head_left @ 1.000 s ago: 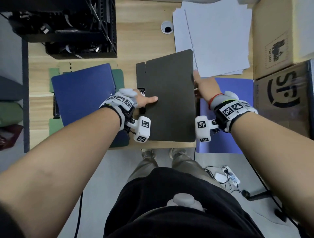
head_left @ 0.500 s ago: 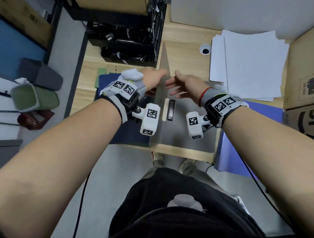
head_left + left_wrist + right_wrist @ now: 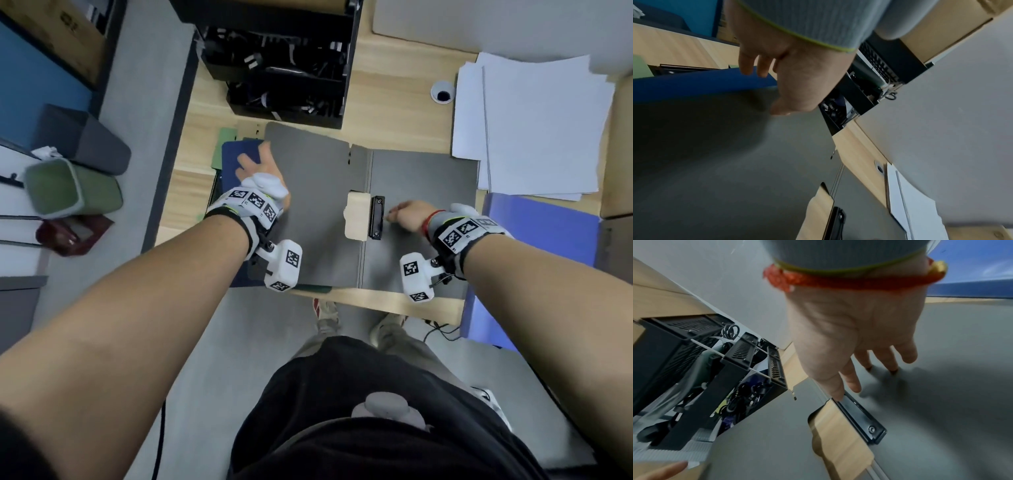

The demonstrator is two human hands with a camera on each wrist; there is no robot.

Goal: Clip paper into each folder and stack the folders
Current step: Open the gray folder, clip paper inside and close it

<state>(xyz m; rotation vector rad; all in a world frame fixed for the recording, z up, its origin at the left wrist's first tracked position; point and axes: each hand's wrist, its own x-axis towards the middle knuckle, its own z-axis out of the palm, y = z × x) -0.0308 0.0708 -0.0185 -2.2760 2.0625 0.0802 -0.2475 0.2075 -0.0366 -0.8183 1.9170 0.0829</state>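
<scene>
A grey folder (image 3: 318,205) lies open flat on the wooden table, its left cover resting over a dark blue folder (image 3: 236,154). A black clip (image 3: 376,217) sits by the spine on the right half. My left hand (image 3: 257,164) is at the left cover's outer edge, with the thumb on the grey cover (image 3: 735,162) and straight fingers over the blue folder (image 3: 694,82). My right hand (image 3: 394,216) rests on the right half with straight fingers. Its thumb tip touches the clip's (image 3: 859,417) far end. A stack of white paper (image 3: 534,126) lies at the back right.
A black rack (image 3: 284,58) full of cables stands just behind the folder. A green folder (image 3: 224,137) peeks out under the blue one. A light purple folder (image 3: 534,233) and a cardboard box (image 3: 616,154) are at the right. The table's front edge (image 3: 376,301) is close.
The grey folder was shut, then its cover stood upright, and now it lies open to the left. My left hand followed the cover left; my right hand came down beside the clip.
</scene>
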